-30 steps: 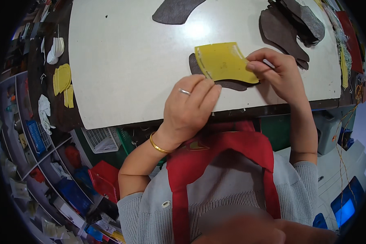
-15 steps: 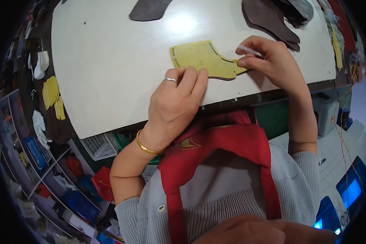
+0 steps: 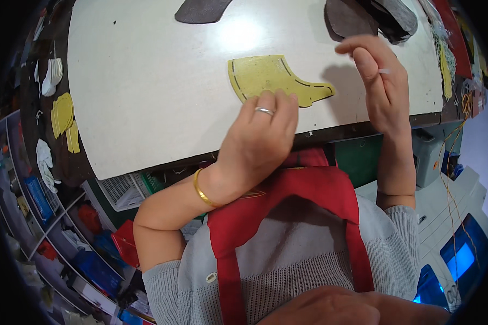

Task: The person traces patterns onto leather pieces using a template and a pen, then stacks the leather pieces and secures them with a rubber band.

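A yellow pattern template (image 3: 271,73) with dark slots along its edges lies on the white tabletop, its narrow end pointing right. The fingers of my left hand (image 3: 263,130) are bunched together on its lower edge, gripping it there. What lies beneath the template is mostly hidden. My right hand (image 3: 382,84) is raised to the right of the narrow end, apart from the template. It is closed around a slim white pen (image 3: 384,71), of which only a short pale bit shows between the fingers.
One dark brown cut piece (image 3: 200,10) lies at the table's (image 3: 146,108) far edge, and several more dark pieces (image 3: 352,21) are stacked at the far right. Yellow templates (image 3: 63,115) and a white glove (image 3: 46,162) sit left of the board. Cords (image 3: 466,103) hang at the right.
My right hand has lifted off the template's narrow end and moved up and right with the pen. My left hand has slid right along the lower edge.
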Demonstrator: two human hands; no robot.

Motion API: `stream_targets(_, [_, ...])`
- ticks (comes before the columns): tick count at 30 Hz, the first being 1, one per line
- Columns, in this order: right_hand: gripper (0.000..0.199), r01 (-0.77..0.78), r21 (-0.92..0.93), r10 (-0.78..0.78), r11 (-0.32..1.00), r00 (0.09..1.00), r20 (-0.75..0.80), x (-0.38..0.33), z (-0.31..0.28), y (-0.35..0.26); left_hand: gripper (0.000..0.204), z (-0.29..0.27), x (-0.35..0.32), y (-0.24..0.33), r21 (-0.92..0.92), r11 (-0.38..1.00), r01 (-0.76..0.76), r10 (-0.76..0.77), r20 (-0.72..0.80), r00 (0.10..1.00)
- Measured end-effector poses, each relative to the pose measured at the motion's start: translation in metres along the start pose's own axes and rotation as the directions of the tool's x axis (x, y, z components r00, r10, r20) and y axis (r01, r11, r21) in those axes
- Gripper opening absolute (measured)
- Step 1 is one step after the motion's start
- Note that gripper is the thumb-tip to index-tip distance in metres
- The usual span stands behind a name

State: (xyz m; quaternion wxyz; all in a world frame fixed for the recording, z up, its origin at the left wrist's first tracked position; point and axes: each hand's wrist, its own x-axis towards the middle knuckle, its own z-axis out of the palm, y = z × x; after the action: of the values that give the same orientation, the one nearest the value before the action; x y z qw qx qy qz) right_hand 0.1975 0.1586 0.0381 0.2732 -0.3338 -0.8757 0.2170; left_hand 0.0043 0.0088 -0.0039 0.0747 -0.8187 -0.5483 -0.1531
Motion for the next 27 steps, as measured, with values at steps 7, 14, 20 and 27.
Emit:
stream_targets(7, [0.023,-0.207,0.401,-0.015,0.892,0.874,0.485,0.04,0.045,-0.043,0.034,0.007,-0.003,0.009,-0.025,0.999,0.023,-0.026,-0.114,0.993])
stream_targets(14, [0.019,0.327,-0.082,-0.306,0.942,0.931,0.198,0.071,0.082,-0.033,0.03,0.009,0.002,0.005,0.05,0.999,0.011,-0.003,-0.148,0.989])
stream_targets(20, [0.024,-0.306,0.423,0.228,0.853,0.947,0.225,0.022,0.03,-0.003,0.031,0.004,0.013,0.008,0.141,0.989,0.046,-0.028,-0.124,0.992])
stream_targets(27, [0.023,-0.278,0.446,0.177,0.851,0.951,0.254,-0.005,0.031,-0.008,0.028,0.007,0.019,0.013,0.159,0.986,0.039,-0.027,-0.076,0.997])
